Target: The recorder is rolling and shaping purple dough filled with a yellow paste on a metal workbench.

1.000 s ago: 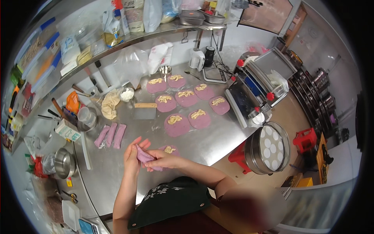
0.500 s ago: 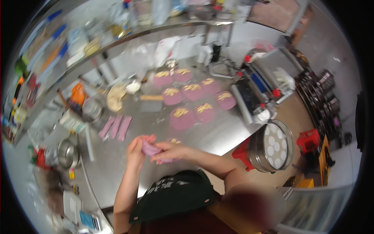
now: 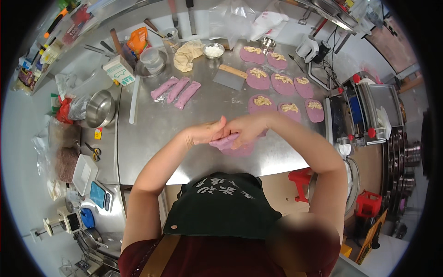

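Note:
My left hand (image 3: 207, 132) and my right hand (image 3: 246, 128) meet over the front of the steel table. Between them is a soft piece of pink-purple dough (image 3: 237, 148), its edge pinched in the fingers and its lower part hanging out flat. Part of it is hidden under my hands. Just beyond my right hand lie several flat dough rounds (image 3: 258, 83), each topped with pale yellow shredded filling (image 3: 282, 79). Farther left, three pink dough rolls (image 3: 178, 91) rest side by side on the table.
A wooden-handled dough scraper (image 3: 230, 79), a bowl of white powder (image 3: 213, 51) and beige dough (image 3: 186, 56) sit behind. At right stands a machine with red knobs (image 3: 362, 106). A steel bowl (image 3: 100, 109), scissors (image 3: 95, 151) and a scale (image 3: 100, 196) are left.
The view has shifted and sharpened. Both hands have moved right along the table edge. The dough, a bunched lump in my fingers before, now hangs more spread out below them.

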